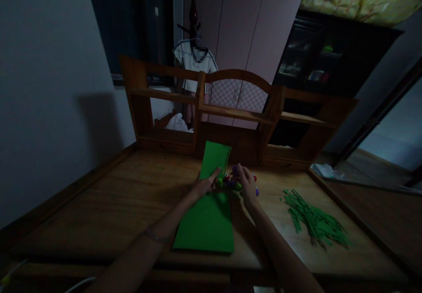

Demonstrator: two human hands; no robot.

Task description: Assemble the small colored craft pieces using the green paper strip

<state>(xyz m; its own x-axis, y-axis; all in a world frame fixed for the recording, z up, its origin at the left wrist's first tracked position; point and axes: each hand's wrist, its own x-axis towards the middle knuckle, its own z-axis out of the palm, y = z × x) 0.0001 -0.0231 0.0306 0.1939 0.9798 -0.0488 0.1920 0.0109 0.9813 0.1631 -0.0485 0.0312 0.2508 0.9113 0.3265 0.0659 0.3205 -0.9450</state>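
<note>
A long green paper pad point(207, 225) lies lengthwise on the wooden desk, with a row of small dark holes down the right edge of its far part. My left hand point(206, 185) grips the pad's middle, thumb on top; the fingers beneath are partly hidden. To the right, my right hand point(246, 182) is closed, its fingertips pinching a small purple piece point(235, 170). Between and around the hands sit several small round red, green and purple things, among them a green one point(220, 181) and a red one with a white spot point(254, 176). Their exact kind is too dim to tell.
A pile of thin green paper strips point(316, 220) lies on the right of the wooden desk point(108, 205). A wooden shelf unit point(237, 113) stands along the far edge. Behind it are a hanging white shirt point(194, 71), pink wardrobe doors point(240, 25) and a dark cabinet point(336, 51).
</note>
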